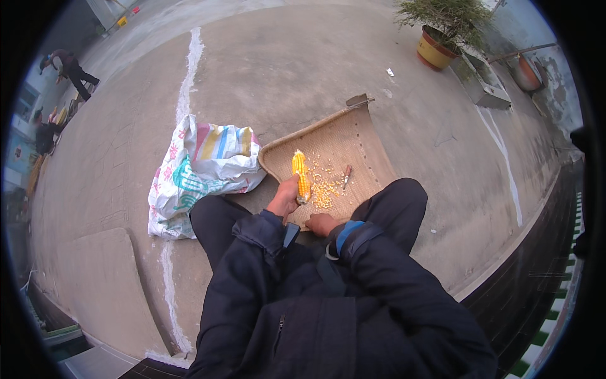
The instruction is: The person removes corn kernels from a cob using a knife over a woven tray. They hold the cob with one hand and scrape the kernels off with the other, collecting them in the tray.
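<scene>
My left hand is wrapped around a yellow corn cob, which points away from me over a woven winnowing tray. Most of the cob is covered in kernels. Over the tray's near edge rests my right hand, its fingers curled; whether they grip the edge is unclear. Loose corn kernels form a small heap on the tray, with others scattered beyond. Beside the heap lies a small tool with a reddish-brown handle and a short metal shaft, apparently a screwdriver.
A white woven plastic sack with coloured print lies against the tray's left side. Farther off stand a potted shrub and a concrete trough. Two people, one bending and one low down, are at far left.
</scene>
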Demonstrator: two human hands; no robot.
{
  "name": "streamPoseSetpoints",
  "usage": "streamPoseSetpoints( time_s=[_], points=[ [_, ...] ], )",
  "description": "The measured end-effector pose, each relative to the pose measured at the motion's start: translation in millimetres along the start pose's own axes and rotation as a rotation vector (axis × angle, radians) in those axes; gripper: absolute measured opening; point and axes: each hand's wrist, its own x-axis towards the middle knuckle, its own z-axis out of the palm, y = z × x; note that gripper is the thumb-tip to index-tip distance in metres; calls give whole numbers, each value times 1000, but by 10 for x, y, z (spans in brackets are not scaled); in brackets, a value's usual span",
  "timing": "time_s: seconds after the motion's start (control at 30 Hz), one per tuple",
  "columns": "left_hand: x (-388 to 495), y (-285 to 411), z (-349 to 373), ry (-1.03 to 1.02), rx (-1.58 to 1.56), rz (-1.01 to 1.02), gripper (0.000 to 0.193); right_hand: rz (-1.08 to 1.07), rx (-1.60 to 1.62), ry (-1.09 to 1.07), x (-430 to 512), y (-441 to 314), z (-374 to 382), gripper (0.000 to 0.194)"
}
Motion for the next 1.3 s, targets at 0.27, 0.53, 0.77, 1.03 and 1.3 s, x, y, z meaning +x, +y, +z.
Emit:
streamPoseSetpoints(
  time_s=[0.27,0.53,0.77,1.03,1.3],
  points=[
    [49,-35,-9,19,71,-57,41,100,12,-126,-330,141,130,26],
    [162,-167,12,55,105,-92,42,224,-27,-199,-584,268,150,25],
    [172,-182,-1,108,137,-107,40,238,1,-244,-549,311,225,29],
    [111,-164,-6,52,93,-76,39,214,-19,-262,-538,320,205,30],
    [103,-258,111,-59,-70,-166,41,656,1856,269,-128,592,-560,43]
  ],
)
